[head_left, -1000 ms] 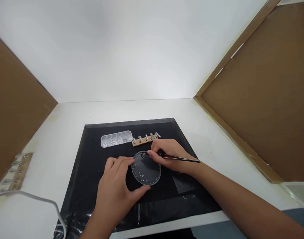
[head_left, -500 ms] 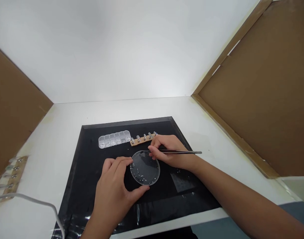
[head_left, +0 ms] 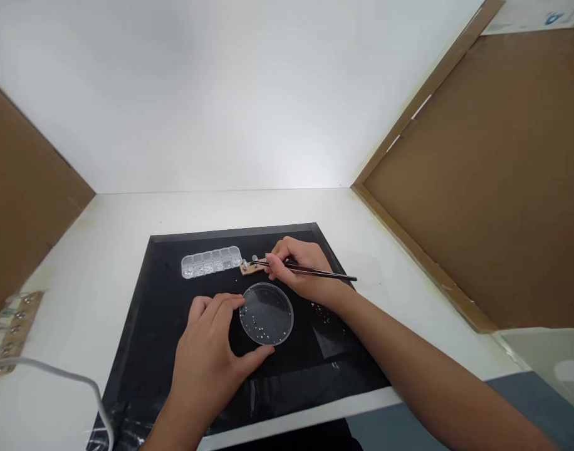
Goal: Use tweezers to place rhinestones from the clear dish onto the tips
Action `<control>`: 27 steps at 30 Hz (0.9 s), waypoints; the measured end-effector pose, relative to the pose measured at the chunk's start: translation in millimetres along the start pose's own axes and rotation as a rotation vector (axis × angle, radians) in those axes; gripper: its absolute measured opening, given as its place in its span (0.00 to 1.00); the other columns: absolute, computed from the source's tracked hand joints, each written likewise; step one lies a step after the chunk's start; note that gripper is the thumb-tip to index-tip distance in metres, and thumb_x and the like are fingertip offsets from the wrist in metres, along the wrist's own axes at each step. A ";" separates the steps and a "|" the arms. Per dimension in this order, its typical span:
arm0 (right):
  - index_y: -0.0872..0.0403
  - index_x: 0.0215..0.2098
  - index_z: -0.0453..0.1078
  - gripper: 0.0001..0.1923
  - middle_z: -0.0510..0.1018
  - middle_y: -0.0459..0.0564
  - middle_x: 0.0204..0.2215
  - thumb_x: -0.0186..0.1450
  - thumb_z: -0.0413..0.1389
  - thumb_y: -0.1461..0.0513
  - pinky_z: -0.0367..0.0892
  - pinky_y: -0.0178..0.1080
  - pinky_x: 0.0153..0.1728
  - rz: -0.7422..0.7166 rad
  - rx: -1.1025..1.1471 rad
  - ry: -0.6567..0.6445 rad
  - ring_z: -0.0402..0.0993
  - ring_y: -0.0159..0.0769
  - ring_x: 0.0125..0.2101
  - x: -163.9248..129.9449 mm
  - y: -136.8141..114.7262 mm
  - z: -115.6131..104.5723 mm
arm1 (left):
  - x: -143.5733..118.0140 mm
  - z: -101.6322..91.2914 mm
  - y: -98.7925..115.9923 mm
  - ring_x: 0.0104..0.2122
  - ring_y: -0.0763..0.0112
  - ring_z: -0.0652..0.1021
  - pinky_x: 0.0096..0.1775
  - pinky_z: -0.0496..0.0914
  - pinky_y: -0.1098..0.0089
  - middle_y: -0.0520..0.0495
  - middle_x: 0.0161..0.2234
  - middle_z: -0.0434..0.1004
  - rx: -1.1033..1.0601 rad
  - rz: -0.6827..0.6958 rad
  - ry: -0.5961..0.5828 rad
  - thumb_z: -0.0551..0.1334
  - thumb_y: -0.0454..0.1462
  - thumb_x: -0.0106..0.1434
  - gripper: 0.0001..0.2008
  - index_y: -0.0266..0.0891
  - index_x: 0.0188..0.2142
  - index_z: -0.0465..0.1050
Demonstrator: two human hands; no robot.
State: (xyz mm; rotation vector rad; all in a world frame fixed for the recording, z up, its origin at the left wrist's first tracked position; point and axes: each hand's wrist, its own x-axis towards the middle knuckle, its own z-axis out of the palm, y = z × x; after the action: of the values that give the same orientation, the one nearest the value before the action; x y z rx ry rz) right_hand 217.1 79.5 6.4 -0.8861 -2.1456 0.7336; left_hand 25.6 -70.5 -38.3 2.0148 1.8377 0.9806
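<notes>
My left hand (head_left: pixel 216 351) grips the rim of a round clear petri dish (head_left: pixel 272 310), thumb at the near edge and fingers at the left. Tiny pale beads (head_left: pixel 259 329) lie scattered in the dish, mostly toward its near left. My right hand (head_left: pixel 301 266) is closed on slim dark tweezers (head_left: pixel 319 272), whose tips reach left over a wooden strip (head_left: pixel 249 269) carrying small clear-and-metal pieces. Part of that strip is hidden behind the right hand. Whether the tips hold a bead is too small to tell.
A clear compartment box (head_left: pixel 212 262) with glittery bits lies left of the strip. Beneath everything is a black mat (head_left: pixel 160 326). More tiny beads (head_left: pixel 322 313) lie by my right forearm. A similar strip (head_left: pixel 17 329) and a white cable (head_left: pixel 56 369) are at the left; cardboard panels (head_left: pixel 479 175) flank the table.
My right hand has moved the tweezers from over the dish's far edge up and left to the wooden strip. The left hand still holds the dish. The whole view has shifted slightly.
</notes>
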 end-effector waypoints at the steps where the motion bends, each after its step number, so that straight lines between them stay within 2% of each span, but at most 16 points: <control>1: 0.51 0.30 0.69 0.14 0.83 0.47 0.29 0.74 0.59 0.56 0.70 0.36 0.29 0.007 -0.006 -0.006 0.80 0.33 0.29 0.5 1.7 1.3 | 0.2 0.1 0.1 0.48 0.53 0.73 0.45 0.76 0.56 0.48 0.52 0.80 -0.002 -0.002 -0.003 0.78 0.45 0.57 0.29 0.45 0.53 0.71; 18: 0.51 0.30 0.67 0.16 0.82 0.47 0.29 0.75 0.57 0.55 0.69 0.35 0.28 -0.019 0.048 -0.008 0.80 0.34 0.29 1.8 5.6 8.0 | 0.8 0.3 2.6 0.49 0.51 0.74 0.44 0.76 0.55 0.45 0.52 0.80 -0.001 -0.016 -0.012 0.77 0.46 0.59 0.27 0.45 0.53 0.72; 27: 0.52 0.29 0.70 0.16 0.82 0.47 0.30 0.74 0.58 0.57 0.67 0.35 0.29 -0.040 -0.024 -0.017 0.77 0.31 0.28 1.2 2.8 8.1 | 1.2 0.3 3.4 0.49 0.52 0.73 0.44 0.76 0.57 0.46 0.52 0.80 -0.006 -0.019 -0.012 0.77 0.45 0.58 0.27 0.44 0.53 0.72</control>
State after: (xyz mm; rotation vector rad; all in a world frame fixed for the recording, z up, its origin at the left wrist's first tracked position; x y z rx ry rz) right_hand 211.3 80.3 0.0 -0.8501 -2.1848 0.6988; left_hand 28.4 -69.9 -36.2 1.9920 1.8421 0.9654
